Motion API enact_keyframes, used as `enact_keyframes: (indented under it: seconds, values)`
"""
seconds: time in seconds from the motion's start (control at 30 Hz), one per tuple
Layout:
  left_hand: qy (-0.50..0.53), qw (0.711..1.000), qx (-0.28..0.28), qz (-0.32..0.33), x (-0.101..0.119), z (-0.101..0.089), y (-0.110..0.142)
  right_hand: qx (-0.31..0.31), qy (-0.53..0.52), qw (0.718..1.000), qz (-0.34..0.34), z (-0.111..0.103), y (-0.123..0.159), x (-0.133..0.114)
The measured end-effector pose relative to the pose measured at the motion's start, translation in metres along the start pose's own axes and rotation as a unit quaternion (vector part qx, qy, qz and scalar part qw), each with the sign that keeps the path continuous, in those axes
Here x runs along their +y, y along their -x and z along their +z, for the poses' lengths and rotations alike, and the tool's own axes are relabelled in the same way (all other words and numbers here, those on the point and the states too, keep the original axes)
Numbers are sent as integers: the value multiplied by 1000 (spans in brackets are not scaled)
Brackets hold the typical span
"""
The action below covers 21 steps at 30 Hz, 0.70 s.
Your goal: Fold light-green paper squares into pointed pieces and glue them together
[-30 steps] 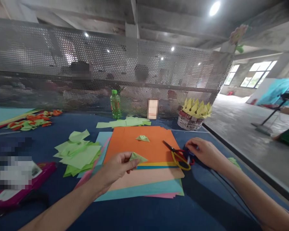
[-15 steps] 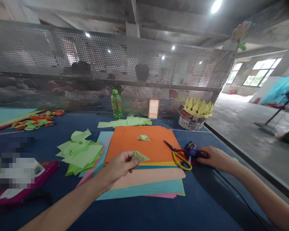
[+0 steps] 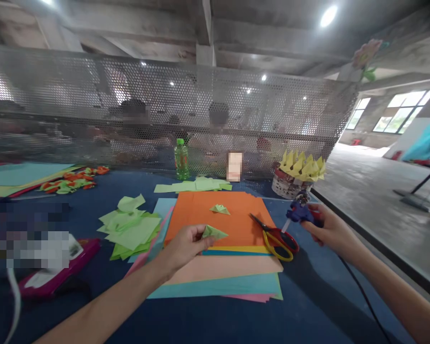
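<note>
My left hand [image 3: 190, 246] pinches a small folded piece of light green paper [image 3: 216, 232] between thumb and fingers, above the front part of the orange paper stack [image 3: 193, 217]. Another folded green paper piece [image 3: 220, 209] lies on that stack. On the right, my right hand [image 3: 327, 229] is closed around a dark blue hot glue gun [image 3: 300, 211]. A whitish stick juts from the glue gun, and a black cord trails from it toward me. Just left of it, scissors [image 3: 280, 242] with red and yellow handles rest partly on the orange paper, blades pointing away.
Loose green paper sheets [image 3: 132, 229] lie left of the stack, with more green strips [image 3: 193, 185] behind it. A green bottle [image 3: 181, 160] and a basket with yellow folded points [image 3: 294, 177] stand near the perforated metal screen [image 3: 157, 110]. A magenta object [image 3: 57, 270] sits front left.
My right hand has raised the glue gun off the table beside the scissors and turned it. My left hand still holds the folded paper. The whole view has shifted slightly.
</note>
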<state>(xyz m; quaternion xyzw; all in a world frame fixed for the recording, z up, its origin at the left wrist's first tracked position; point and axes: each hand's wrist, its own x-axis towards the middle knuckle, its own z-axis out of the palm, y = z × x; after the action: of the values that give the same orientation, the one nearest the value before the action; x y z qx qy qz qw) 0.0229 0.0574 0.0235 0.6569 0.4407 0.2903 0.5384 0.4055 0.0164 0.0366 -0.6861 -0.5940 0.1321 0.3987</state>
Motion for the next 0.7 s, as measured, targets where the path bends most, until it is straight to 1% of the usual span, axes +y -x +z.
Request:
enact_keyframes:
  seconds: [0.03,0.07,0.13,0.2,0.27,0.37,0.47,0.53,0.6,0.7]
  values:
    - [-1,1000,3,2,0,0,0,-26,-30,999,6,4,1,-9]
    - [-3,1000,5,5,1,0,0,-37,-50,998,6,8,3,-19]
    - [-5,1000,6,8,2,0,0,-51,-48,997,-18,19,7,-38]
    - [-7,1000,2,9,2,0,1,-35,-32,996,-70,31,11,-55]
    - [-7,1000,-6,8,1,1,1,-18,-11,995,-95,42,15,-69]
    - [-1,1000,-24,10,-5,1,0,-22,23,992,-119,56,22,-85]
    - [12,999,-48,22,-11,3,1,-37,25,993,-112,68,29,-92]
    - [22,997,-65,30,-14,4,3,-46,14,995,-87,75,35,-92]
    - [32,996,-81,35,-15,5,6,-34,13,997,-71,80,39,-89]
    - [43,994,-97,38,-15,7,12,-7,21,997,-77,84,42,-83]
